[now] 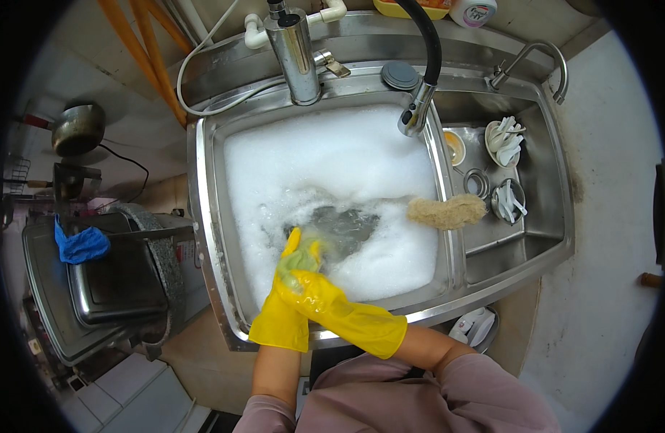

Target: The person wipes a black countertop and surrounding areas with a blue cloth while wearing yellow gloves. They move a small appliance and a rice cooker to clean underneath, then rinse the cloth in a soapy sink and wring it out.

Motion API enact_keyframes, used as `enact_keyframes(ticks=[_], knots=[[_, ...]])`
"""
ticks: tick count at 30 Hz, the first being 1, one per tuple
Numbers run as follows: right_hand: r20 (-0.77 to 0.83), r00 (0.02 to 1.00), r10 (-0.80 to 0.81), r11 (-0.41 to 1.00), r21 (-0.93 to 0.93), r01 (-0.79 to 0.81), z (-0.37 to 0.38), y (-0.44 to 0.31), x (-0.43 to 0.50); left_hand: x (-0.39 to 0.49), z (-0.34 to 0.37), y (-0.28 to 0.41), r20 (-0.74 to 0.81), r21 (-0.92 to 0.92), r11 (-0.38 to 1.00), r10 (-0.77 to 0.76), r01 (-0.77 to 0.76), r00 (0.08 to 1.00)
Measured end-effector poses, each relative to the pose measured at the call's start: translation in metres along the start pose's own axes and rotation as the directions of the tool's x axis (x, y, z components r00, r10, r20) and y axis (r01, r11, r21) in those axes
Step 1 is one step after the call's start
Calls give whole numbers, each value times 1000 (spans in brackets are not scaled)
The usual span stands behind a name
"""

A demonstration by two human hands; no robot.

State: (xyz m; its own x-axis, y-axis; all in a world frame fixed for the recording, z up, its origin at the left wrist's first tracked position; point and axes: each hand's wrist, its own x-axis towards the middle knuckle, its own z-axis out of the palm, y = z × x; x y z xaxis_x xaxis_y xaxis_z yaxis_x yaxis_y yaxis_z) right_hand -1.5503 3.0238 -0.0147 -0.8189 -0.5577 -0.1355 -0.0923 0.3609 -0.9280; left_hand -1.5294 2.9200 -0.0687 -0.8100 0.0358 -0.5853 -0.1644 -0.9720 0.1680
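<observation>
Both my hands wear yellow rubber gloves and are together at the near left of a steel sink basin (205, 216) full of white foam (327, 151). My left hand (294, 270) has its fingers around a wet, pale green item (302, 260), soft-looking and blurred; its exact kind is unclear. Across it lies my right hand (316, 292), its fingertips curled against the green item and partly hidden. Just beyond the hands, a gap in the foam shows greyish water (343, 227). Whatever lies under the foam is hidden.
A fibrous loofah (446, 212) lies across the basin divider. The smaller right basin holds bowls of white spoons (507, 143) and an orange-stained bowl (454, 148). A black hose faucet (416, 111) hangs over the foam. Steel pans (118, 276) and a blue cloth (82, 243) are at left.
</observation>
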Motion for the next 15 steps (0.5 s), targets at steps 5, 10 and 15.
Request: enact_keyframes(ticks=[5, 10, 15], knots=[[83, 842, 533, 844, 21, -536, -16, 34, 40, 3, 14, -14, -385, 157, 987, 101, -43, 917], [-95, 995, -10, 971, -239, -13, -8, 48, 37, 16, -8, -15, -230, 862, 505, 472, -47, 851], [-68, 920, 386, 860, -333, -386, -60, 70, 66, -6, -21, 1, -547, 442, 897, 275, -6, 791]])
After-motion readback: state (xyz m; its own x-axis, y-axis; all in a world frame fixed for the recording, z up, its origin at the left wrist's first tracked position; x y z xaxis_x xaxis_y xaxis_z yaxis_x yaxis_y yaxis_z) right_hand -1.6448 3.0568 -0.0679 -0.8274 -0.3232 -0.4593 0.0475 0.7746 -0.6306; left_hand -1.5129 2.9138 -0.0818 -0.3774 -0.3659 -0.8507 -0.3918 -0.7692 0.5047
